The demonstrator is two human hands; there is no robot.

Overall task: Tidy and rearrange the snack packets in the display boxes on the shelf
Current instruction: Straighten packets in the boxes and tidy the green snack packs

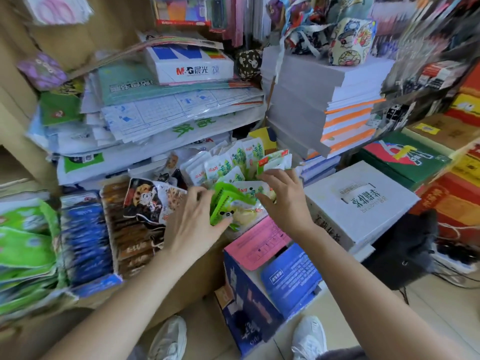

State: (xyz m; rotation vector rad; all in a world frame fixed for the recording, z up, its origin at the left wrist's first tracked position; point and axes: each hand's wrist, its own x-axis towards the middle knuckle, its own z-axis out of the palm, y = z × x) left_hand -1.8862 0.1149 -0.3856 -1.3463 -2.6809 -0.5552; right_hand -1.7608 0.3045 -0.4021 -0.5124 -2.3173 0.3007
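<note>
Stationery and snacks crowd a cramped neighbourhood shop. A ream of M&G copy paper (189,64) tops a heap of plastic-wrapped writing sheets (166,110), beside tall stacks of exercise books (324,100), some with orange spines. Below them, snack packets (233,162) stand in rows in open display boxes (98,283), many of each kind in green, blue and brown. Printed shipping cartons (361,203) are piled along the right over a tiled floor (441,320), and a patterned fabric pouch (350,40) sits on top of the stock.
</note>
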